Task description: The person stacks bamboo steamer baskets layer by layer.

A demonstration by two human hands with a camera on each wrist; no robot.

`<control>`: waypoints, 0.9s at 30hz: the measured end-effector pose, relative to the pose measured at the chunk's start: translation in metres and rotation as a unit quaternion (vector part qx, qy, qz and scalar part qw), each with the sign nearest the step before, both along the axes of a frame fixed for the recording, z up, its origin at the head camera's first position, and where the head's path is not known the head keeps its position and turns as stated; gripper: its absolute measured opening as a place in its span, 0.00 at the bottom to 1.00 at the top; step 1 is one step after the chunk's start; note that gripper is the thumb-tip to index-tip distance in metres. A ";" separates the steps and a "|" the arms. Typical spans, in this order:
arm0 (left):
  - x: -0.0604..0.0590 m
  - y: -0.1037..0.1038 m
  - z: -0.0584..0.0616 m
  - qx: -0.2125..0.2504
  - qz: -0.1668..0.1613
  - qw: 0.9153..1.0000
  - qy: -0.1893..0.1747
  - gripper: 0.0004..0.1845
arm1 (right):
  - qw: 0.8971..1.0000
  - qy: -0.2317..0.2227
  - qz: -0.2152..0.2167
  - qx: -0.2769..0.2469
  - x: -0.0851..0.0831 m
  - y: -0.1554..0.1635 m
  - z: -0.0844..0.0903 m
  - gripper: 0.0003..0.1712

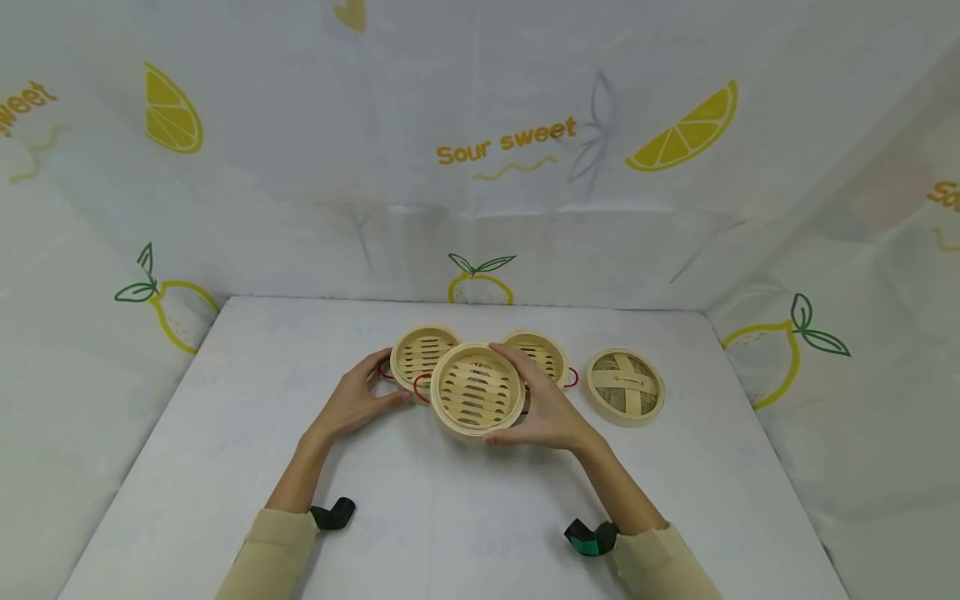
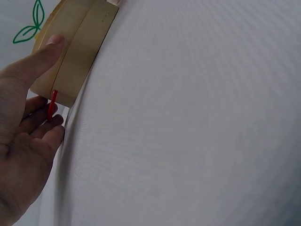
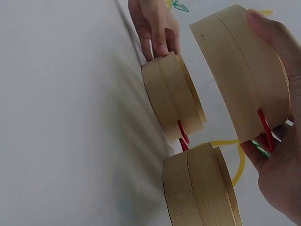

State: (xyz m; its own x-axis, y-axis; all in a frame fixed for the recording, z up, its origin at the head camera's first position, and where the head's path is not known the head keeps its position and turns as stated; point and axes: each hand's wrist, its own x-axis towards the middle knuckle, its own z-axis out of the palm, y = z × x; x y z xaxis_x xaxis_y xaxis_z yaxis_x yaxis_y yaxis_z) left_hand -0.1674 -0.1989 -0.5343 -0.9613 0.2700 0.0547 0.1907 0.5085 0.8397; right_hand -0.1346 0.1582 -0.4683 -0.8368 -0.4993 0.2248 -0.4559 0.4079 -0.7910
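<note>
Right hand (image 1: 546, 410) grips the front bamboo steamer basket (image 1: 477, 389): thumb over the far rim, fingers curled under its side by the red wire handle (image 3: 264, 129). The right wrist view shows this basket held off the table (image 1: 450, 517), tilted. It is round, pale bamboo, with a slatted floor and a banded wall.

Left hand (image 1: 358, 402) grasps the left basket (image 1: 422, 353), just behind-left of the held one: thumb on its wall, fingers curled at its own red handle (image 2: 51, 103). It rests on the table.

A third basket (image 1: 542, 353), same make, sits just behind-right of the held basket. The woven bamboo lid (image 1: 625, 386) lies flat, well to its right.

Table is white and matte. Backdrop sheet (image 1: 480, 167) behind the held basket is printed with lemons and reads "Sour sweet" (image 1: 506, 140) in yellow.
</note>
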 end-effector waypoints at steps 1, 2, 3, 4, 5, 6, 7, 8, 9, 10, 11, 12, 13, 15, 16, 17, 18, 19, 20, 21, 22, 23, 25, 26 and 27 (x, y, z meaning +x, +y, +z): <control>0.000 0.000 0.000 0.001 0.000 1.000 0.000 0.52 | 1.000 0.000 0.001 0.001 0.000 0.000 0.000 0.76; 0.000 0.000 0.000 0.000 0.000 1.000 0.001 0.52 | 1.000 -0.002 0.001 0.001 -0.001 -0.001 0.000 0.76; 0.000 0.000 0.000 0.000 0.000 1.000 0.000 0.52 | 1.000 -0.002 0.002 0.000 -0.001 -0.001 0.001 0.75; 0.000 0.000 0.000 -0.001 0.002 1.000 0.001 0.52 | 1.000 -0.001 0.002 0.000 -0.002 -0.002 0.001 0.75; 0.000 0.000 0.000 -0.001 0.002 1.000 0.001 0.52 | 1.000 -0.002 0.002 0.000 -0.003 -0.002 0.001 0.75; 0.000 0.001 0.001 -0.002 0.004 1.000 0.000 0.51 | 1.000 -0.001 0.002 0.001 -0.003 -0.003 0.002 0.75; 0.001 0.001 0.001 -0.005 0.004 1.000 0.002 0.51 | 1.000 -0.001 0.003 0.002 -0.003 -0.003 0.002 0.75; 0.001 0.001 0.001 -0.008 0.004 1.000 0.003 0.51 | 1.000 -0.004 0.003 0.001 -0.004 -0.004 0.002 0.75; 0.000 0.001 0.001 -0.008 0.004 1.000 0.004 0.51 | 1.000 -0.005 0.004 0.001 -0.005 -0.005 0.003 0.75; 0.000 0.001 0.001 -0.008 0.004 1.000 0.003 0.51 | 1.000 -0.005 0.005 0.002 -0.005 -0.006 0.004 0.75; 0.001 0.001 0.001 -0.006 0.004 1.000 0.003 0.50 | 1.000 -0.007 0.006 0.001 -0.005 -0.006 0.004 0.75; 0.000 0.001 0.001 -0.005 0.004 1.000 0.004 0.50 | 1.000 -0.007 0.007 0.001 -0.006 -0.007 0.005 0.75; 0.000 0.001 0.001 -0.004 0.003 1.000 0.005 0.50 | 1.000 -0.009 0.007 0.000 -0.006 -0.008 0.006 0.75; 0.000 0.001 0.001 0.001 0.003 1.000 0.004 0.50 | 1.000 -0.009 0.009 0.000 -0.008 -0.010 0.006 0.75; 0.000 0.001 0.001 0.001 0.003 1.000 0.003 0.49 | 1.000 -0.009 0.010 0.000 -0.008 -0.010 0.006 0.75; 0.000 0.001 0.001 -0.001 0.002 1.000 0.004 0.49 | 1.000 -0.008 0.011 -0.001 -0.009 -0.011 0.007 0.75; 0.000 0.001 0.001 -0.004 0.001 1.000 0.006 0.49 | 1.000 -0.007 0.012 -0.001 -0.009 -0.012 0.007 0.75; 0.000 0.001 0.001 -0.006 0.001 1.000 0.007 0.49 | 1.000 -0.006 0.013 0.000 -0.010 -0.012 0.007 0.75; 0.000 0.001 0.001 -0.009 0.001 1.000 0.008 0.49 | 1.000 -0.003 0.014 0.002 -0.010 -0.013 0.006 0.75; 0.000 0.001 0.001 -0.011 0.001 1.000 0.009 0.48 | 1.000 -0.002 0.015 0.002 -0.011 -0.014 0.007 0.75; 0.000 0.001 0.001 -0.013 0.001 1.000 0.010 0.48 | 1.000 0.001 0.016 0.002 -0.012 -0.014 0.007 0.74; 0.000 0.001 0.000 -0.012 0.000 1.000 0.010 0.48 | 1.000 0.003 0.016 0.003 -0.012 -0.015 0.007 0.74; -0.001 0.001 -0.001 -0.012 -0.001 1.000 0.011 0.48 | 1.000 0.005 0.014 0.006 -0.013 -0.016 0.007 0.74; -0.001 0.001 -0.001 -0.011 -0.002 1.000 0.011 0.48 | 1.000 0.005 0.014 0.007 -0.014 -0.016 0.007 0.74; -0.001 0.001 -0.001 -0.009 -0.003 1.000 0.010 0.48 | 1.000 0.003 0.014 0.007 -0.014 -0.017 0.007 0.74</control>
